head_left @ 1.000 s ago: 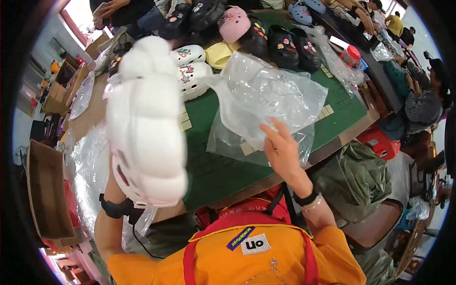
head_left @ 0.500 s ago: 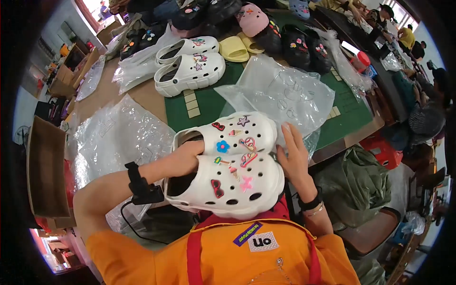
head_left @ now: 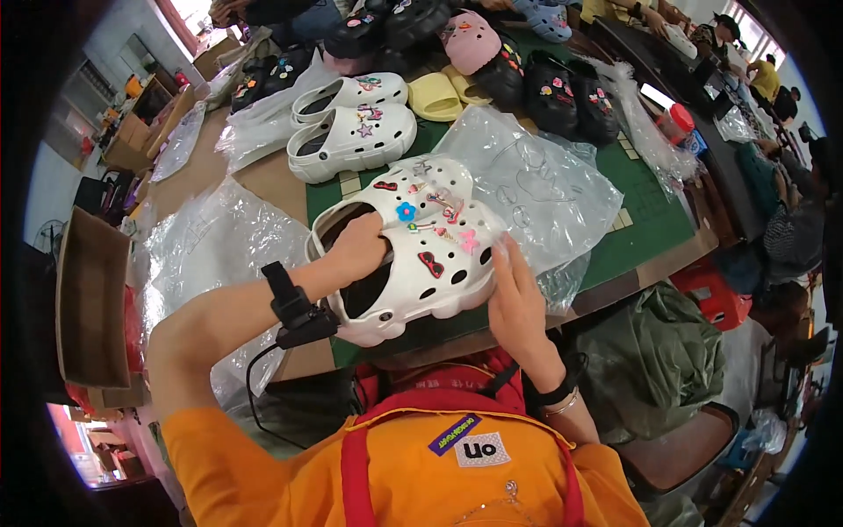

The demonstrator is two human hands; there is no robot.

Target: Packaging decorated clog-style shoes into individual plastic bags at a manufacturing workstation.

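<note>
I am gripping a pair of white clogs (head_left: 413,250) above the worktop (head_left: 650,220), my left hand (head_left: 356,250) curling its fingers into one clog's opening while my right hand (head_left: 518,294) is lying flat along their right side.

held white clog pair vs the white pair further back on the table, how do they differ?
The held white clogs are gripped by the left hand and touched by the right hand; the far white clogs lie untouched. The held pair carries more charms and partly overlaps a clear plastic bag. Both are white and charm-decorated.
</note>
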